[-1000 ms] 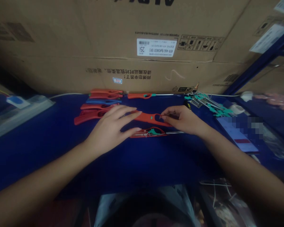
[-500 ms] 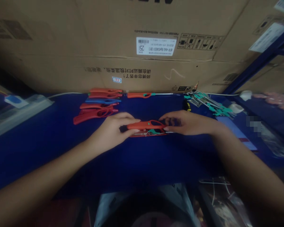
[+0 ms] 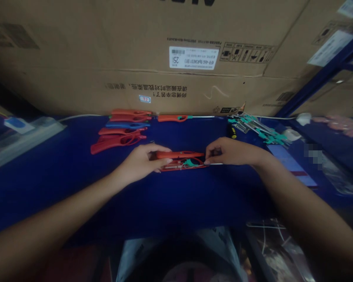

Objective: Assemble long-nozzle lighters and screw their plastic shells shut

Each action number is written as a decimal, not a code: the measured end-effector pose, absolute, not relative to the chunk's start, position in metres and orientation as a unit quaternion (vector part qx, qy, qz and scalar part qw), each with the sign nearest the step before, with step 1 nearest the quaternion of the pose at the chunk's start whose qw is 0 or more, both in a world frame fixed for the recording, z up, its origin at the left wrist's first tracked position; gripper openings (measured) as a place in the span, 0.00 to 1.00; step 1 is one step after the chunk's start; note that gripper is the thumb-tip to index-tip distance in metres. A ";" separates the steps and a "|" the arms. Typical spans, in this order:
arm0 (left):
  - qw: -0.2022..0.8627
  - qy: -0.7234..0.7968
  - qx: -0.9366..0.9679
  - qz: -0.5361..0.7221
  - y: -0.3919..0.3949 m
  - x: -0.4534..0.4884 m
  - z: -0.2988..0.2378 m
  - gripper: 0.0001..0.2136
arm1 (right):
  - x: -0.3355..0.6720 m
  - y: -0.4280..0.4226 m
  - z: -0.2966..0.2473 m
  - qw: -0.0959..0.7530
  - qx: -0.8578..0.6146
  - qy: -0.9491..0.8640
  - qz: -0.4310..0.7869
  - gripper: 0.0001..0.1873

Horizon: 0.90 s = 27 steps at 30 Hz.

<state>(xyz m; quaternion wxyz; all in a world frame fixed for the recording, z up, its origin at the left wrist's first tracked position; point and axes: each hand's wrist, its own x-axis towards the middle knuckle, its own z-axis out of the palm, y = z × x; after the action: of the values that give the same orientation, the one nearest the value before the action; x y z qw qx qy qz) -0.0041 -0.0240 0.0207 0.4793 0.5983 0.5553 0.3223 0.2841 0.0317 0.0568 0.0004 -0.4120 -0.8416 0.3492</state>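
On the blue table my left hand pinches the left end of a red plastic lighter shell. My right hand grips the shell's right end. Both hands hold this cover edge-on, just above the other red shell half, which lies flat and shows teal inner parts and a thin metal tube pointing right. Both hands' fingers are closed on the cover.
A stack of red and blue lighter shells lies at the back left. One assembled red lighter rests against the big cardboard boxes. A pile of teal-and-metal inner parts and a tape roll sit at the right.
The red cover, lying flat between my hands a second ago, has been tipped onto its edge and brought down over the lower half; both hands closed in on it.
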 end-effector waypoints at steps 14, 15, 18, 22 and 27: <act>0.490 0.568 0.577 0.324 -0.024 0.000 0.024 0.20 | 0.283 0.021 0.060 0.010 -0.395 -0.839 0.374 0.10; 0.488 0.567 0.578 0.325 -0.024 0.000 0.023 0.20 | 0.282 0.020 0.060 0.012 -0.394 -0.841 0.370 0.10; 0.481 0.566 0.585 0.325 -0.024 0.000 0.023 0.19 | 0.281 0.020 0.059 0.023 -0.380 -0.854 0.355 0.09; 0.475 0.567 0.595 0.316 -0.023 -0.001 0.022 0.21 | 0.279 0.021 0.054 0.020 -0.415 -0.832 0.369 0.07; 0.466 0.566 0.606 0.310 -0.022 -0.001 0.019 0.21 | 0.277 0.023 0.051 -0.007 -0.490 -0.762 0.424 0.11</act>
<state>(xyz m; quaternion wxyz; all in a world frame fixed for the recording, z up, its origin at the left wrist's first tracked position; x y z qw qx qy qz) -0.0011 -0.0220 0.0189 0.4661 0.6056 0.5655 0.3102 0.2768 0.0231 0.0511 -0.0065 -0.4901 -0.7616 0.4239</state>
